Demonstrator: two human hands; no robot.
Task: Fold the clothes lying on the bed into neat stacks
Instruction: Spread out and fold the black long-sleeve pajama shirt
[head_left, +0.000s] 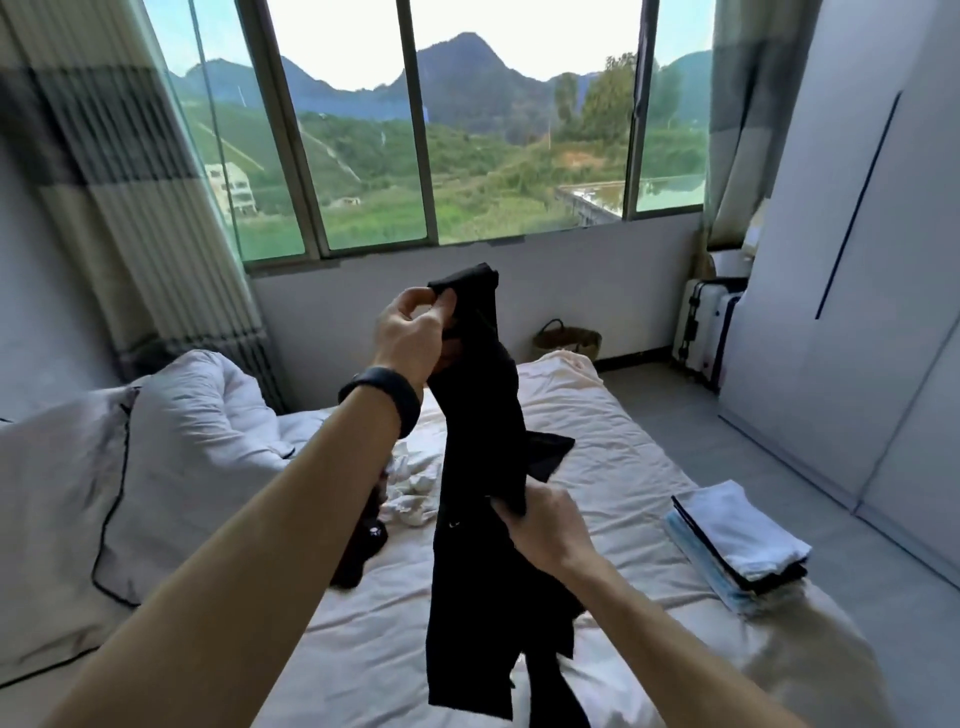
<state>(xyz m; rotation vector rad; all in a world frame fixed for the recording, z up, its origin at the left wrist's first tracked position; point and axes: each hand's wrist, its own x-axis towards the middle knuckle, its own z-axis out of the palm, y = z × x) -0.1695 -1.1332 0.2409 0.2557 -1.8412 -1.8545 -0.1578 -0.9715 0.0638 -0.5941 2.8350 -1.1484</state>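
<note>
Hands raised, black garment hanging between them above the bed.
My left hand pinches its top edge up high; my right hand grips a fold lower down, with the folded stack off to the right. I judge it light, limp and easy to bunch: better taken by two hem corners, then laid flat.

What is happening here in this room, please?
A person holds a black garment up over the bed. The left grip, a bare hand, pinches its top end; the right grip holds it lower down. A folded stack sits at the bed's right edge. White clothes and a dark piece lie unfolded near the pillow.
</note>
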